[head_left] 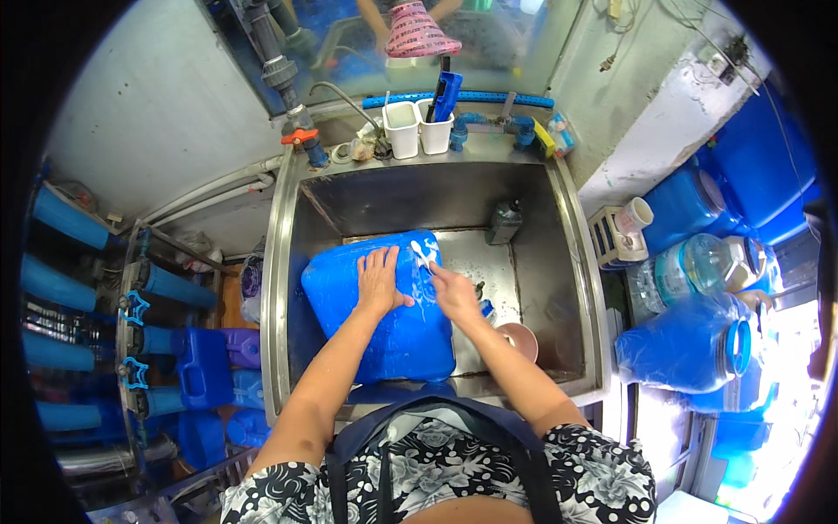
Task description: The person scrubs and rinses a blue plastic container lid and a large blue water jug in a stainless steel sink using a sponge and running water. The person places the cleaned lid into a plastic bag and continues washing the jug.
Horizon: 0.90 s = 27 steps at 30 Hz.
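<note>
A large blue plastic container (393,340) lies in the stainless steel sink (550,281), with white suds along its upper right edge. My left hand (382,281) rests flat on the container, fingers spread, holding nothing. Beside it, at the container's right edge, my right hand (453,291) grips a small white-headed brush (420,251) whose head touches the sudsy surface; its handle is mostly hidden in my fingers. A pinkish bowl (524,340) sits in the sink to the right, partly behind my right forearm. Near the back right wall of the sink stands a dark pump bottle (505,221).
On the back ledge are white plastic cups (400,131), a blue-handled tool (447,97), blue pipes (488,120) and a yellow sponge (543,137). An orange-handled valve (300,136) is at the back left. Several blue containers (681,196) are on the right; blue filter housings (59,281) line the left.
</note>
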Tool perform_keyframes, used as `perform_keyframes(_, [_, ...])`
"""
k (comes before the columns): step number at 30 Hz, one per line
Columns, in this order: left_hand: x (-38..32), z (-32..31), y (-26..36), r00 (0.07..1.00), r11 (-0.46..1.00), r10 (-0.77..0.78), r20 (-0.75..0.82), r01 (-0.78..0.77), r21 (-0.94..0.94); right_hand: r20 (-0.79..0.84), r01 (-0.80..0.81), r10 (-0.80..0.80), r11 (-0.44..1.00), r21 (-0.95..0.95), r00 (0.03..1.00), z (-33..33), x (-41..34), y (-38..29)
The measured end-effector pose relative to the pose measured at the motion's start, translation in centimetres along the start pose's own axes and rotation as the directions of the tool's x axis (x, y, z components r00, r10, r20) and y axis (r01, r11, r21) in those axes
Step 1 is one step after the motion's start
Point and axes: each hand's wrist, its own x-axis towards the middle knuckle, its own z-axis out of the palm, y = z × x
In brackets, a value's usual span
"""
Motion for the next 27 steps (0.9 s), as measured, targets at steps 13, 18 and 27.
perform_keyframes(13, [-1.2, -0.3, -0.3, 0.999, 0.999, 0.039, 0.021, -0.039, 0.025, -0.076, -0.163, 0.152, 0.969, -0.184, 0.986, 2.7, -4.8, -3.4])
perform_keyframes(18, [-1.4, -0.3, -0.2, 0.999, 0.999, 0.030, 0.019, -0.031, 0.043, -0.029, -0.180, 0.185, 0.976, 0.122, 0.982, 4.0, -5.9, -2.0])
perform_keyframes(27, [-1.6, -0.3, -0.2, 0.998, 0.998, 0.064, -0.013, -0.064, 0.017, 0.353, -0.577, 0.544, 0.318, 0.752, 0.761, 1.8, 0.2, -4.9])
